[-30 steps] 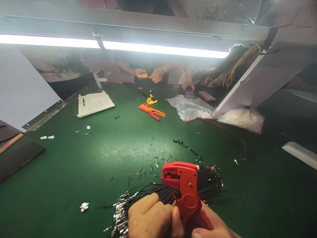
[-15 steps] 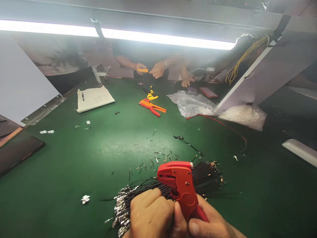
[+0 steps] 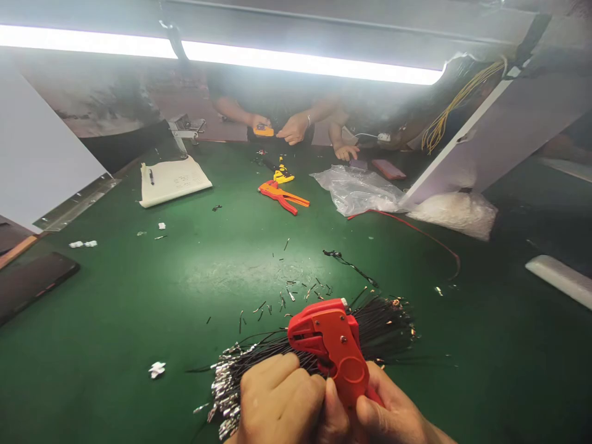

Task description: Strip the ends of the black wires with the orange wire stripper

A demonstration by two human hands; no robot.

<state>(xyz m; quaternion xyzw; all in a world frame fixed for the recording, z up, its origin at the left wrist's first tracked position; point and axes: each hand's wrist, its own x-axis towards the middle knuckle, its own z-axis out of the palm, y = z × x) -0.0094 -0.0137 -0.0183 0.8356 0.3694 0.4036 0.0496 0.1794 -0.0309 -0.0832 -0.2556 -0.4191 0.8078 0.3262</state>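
Down at the near edge of the green table point(image 3: 115, 308), the right hand point(image 3: 398, 419) is wrapped tight around the handles of a red wire stripper point(image 3: 333, 348). Its red head points up and to the left, over a bundle of thin black wires point(image 3: 383, 324). The left hand point(image 3: 277, 404) is curled into a fist just beside the tool, and it touches the right hand; it looks pinched on a wire, but the wire itself is hidden. The bundle lies flat on the table under both hands. Its shiny metal ends point(image 3: 224, 391) stick out on the left, and its black tips fan out on the right.

Little cut bits of wire point(image 3: 287, 290) are scattered near the middle of the table. Farther back lies an orange stripper point(image 3: 282, 196), with a clear plastic bag point(image 3: 358, 192) to its right. A white pad point(image 3: 173, 180) sits near the far left corner. At the far edge, another person's hands point(image 3: 291, 128) hold something small and yellow
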